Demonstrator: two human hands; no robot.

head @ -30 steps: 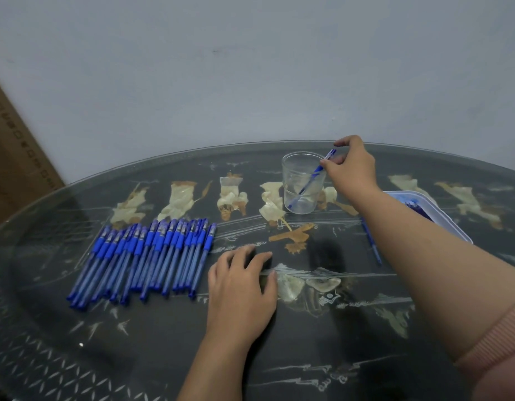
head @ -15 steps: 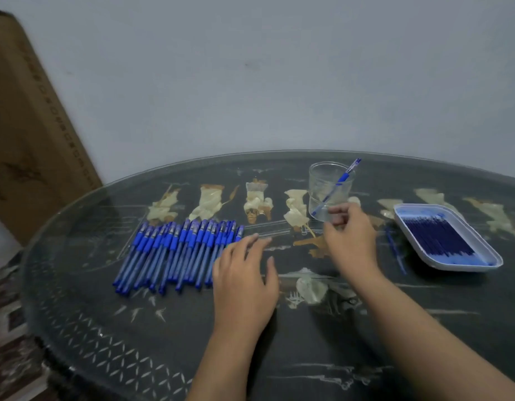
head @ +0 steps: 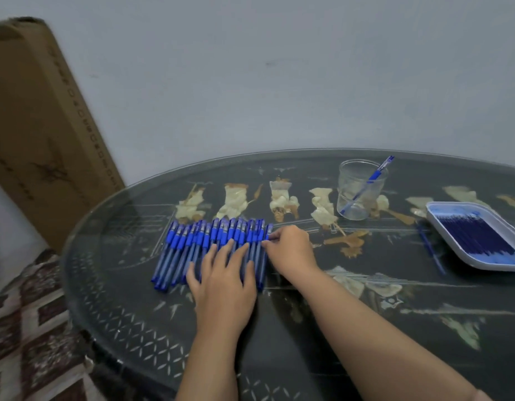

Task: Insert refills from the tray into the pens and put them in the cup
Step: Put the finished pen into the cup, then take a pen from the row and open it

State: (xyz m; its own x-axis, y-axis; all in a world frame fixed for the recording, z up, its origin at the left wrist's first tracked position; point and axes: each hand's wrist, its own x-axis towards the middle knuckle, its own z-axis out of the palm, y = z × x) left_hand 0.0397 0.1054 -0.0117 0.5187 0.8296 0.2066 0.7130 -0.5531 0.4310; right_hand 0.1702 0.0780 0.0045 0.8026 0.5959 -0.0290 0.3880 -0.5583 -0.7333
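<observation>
1. Left hand [head: 224,285] lies flat, fingers spread, pressing the row of pens [head: 178,250] on the surface [head: 409,287].
2. Right hand [head: 291,250], fingers curled, pinches the rightmost pen [head: 262,264] at its cap end.
3. Cup [head: 349,195] stands far right of them.

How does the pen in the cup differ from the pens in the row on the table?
The pen in the cup leans on the cup rim, cap end up; the row of pens lies flat on the table. The pen in the cup is single and untouched; the left hand rests flat on the row of pens, and the right hand pinches its last pen. Both kinds have blue caps.
</observation>
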